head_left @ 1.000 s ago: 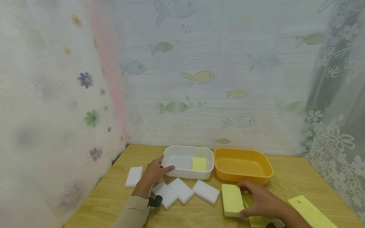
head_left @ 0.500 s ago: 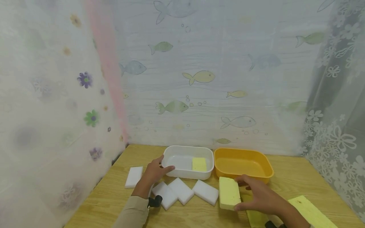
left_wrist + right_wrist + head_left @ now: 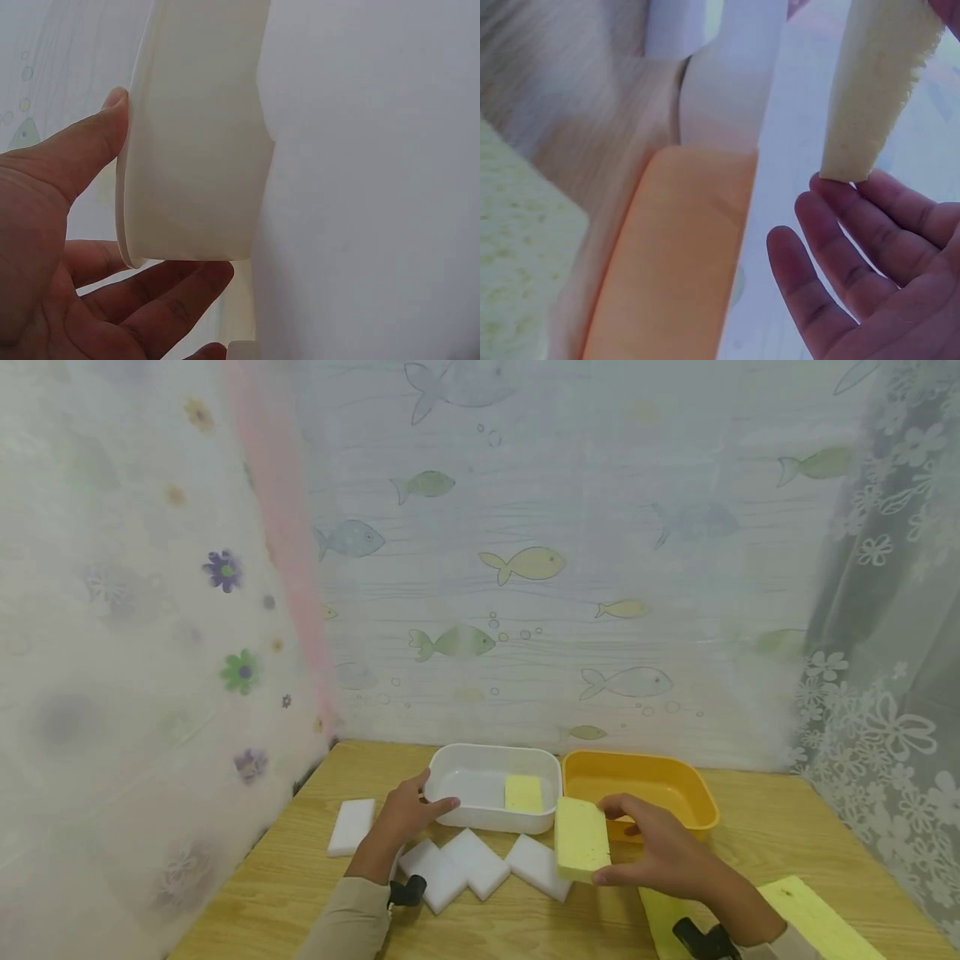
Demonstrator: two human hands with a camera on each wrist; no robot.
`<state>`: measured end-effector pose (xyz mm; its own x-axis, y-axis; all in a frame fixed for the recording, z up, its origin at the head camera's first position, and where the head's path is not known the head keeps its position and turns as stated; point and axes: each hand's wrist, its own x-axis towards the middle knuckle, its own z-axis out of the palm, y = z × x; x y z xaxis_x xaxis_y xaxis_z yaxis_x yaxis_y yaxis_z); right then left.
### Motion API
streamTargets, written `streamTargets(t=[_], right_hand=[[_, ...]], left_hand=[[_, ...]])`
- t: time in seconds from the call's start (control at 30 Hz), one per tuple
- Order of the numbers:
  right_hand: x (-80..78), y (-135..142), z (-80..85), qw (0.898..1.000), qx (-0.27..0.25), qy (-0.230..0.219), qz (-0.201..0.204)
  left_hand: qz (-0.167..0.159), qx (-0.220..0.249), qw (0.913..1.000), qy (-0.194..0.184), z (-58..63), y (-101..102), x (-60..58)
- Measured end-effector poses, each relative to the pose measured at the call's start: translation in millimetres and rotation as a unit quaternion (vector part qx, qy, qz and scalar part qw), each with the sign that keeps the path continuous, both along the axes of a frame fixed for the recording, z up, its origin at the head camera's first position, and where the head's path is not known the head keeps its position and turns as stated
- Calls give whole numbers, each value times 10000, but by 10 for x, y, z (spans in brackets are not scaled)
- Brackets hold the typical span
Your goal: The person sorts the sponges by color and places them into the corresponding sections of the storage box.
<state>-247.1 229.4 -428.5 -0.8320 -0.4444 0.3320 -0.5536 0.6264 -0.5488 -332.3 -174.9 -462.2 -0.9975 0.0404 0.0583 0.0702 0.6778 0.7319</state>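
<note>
My left hand grips the left end of a white plastic basin, thumb at the front rim and fingers against the end wall, as the left wrist view shows. A yellow sponge lies in that basin at its right side. My right hand pinches another yellow sponge between thumb and fingers, tilted above the table before the basins. In the right wrist view the held sponge meets the fingertips at its lower edge; the thumb is mostly out of frame.
An orange basin stands right of the white one. White foam blocks lie before the white basin, and a separate white block lies at the left. Yellow sponges lie at the right, one partly under my right arm.
My right hand has carried the yellow sponge up and to the left, from near the table's front towards the white basin. The left hand and both basins have stayed put.
</note>
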Motion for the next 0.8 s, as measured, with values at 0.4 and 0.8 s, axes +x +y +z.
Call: streamTargets(t=[0.4,0.8], right_hand=[[-159,-156,116,9996,186,95,-209],[-284,-296,233,9999,90,18,-46]], left_hand=[[3,-58,10000,-2,-15,-10,9],[-43,10,10000,19,-29,-10,-10]])
